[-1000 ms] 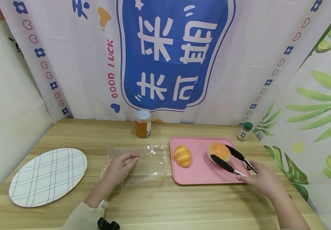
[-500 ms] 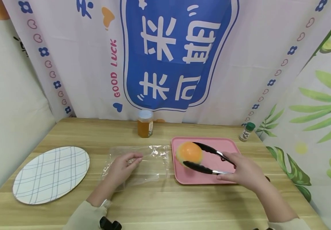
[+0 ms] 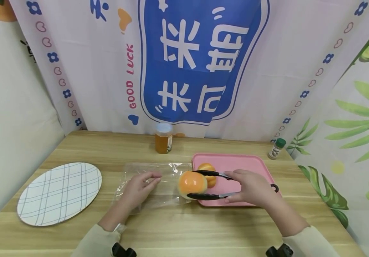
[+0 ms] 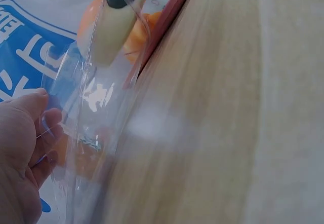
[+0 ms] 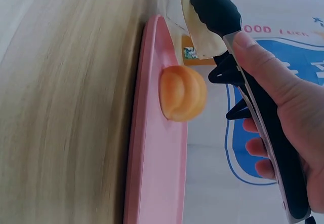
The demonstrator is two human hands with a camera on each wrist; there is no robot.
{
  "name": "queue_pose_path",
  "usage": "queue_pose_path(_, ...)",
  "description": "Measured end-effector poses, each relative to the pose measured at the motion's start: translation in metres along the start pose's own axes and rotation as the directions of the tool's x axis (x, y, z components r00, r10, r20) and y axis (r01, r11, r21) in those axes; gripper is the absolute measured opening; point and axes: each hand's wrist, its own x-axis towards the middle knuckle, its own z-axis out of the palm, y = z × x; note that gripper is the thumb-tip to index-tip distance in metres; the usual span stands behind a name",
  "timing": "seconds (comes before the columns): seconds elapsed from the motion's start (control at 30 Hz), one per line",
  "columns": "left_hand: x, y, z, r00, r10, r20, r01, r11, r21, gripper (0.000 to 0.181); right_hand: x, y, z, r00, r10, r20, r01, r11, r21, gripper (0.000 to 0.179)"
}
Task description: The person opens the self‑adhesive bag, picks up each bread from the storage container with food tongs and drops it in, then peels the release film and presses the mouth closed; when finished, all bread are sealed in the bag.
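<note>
My right hand [image 3: 251, 187] grips black-tipped metal tongs [image 3: 224, 175], whose arms hold a round orange-topped bun [image 3: 191, 182]. The bun hangs by the left edge of a pink tray [image 3: 235, 162], over the right end of a clear plastic bag [image 3: 166, 200]. My left hand [image 3: 139, 189] pinches the bag's upper film between thumb and fingers. In the left wrist view, the lifted film [image 4: 96, 97] stands in front of the bun [image 4: 109, 36]. A croissant-shaped bread [image 5: 182, 93] lies on the tray, partly hidden behind the tongs and bun in the head view.
A jar of amber contents [image 3: 163, 139] with a pale lid stands behind the bag. On the far left lies an oval checked board [image 3: 60, 194]. A small green-capped shaker [image 3: 277, 148] stands behind the tray's right corner. Printed cloths hang behind the wooden table [image 3: 178, 232].
My right hand has carried the bun in the tongs leftwards, from the tray's right half past the croissant-shaped bread to the bag's right end. My left hand has stayed at the bag.
</note>
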Motion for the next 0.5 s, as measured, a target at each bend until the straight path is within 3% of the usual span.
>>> queue_pose_path(0.33,-0.002,0.001,0.000,1.000,0.002,0.012,-0.002,1.000,0.002,0.019,0.025,-0.019,0.010,0.997,0.011,0.078,-0.010,1.000,-0.006,0.080)
queue_pose_path(0.5,-0.002,0.003,0.001,1.000,0.008,0.016,-0.007,1.000,-0.015,0.018,0.036,-0.030,0.021,0.997,-0.023,0.068,0.021,0.999,0.032,0.084)
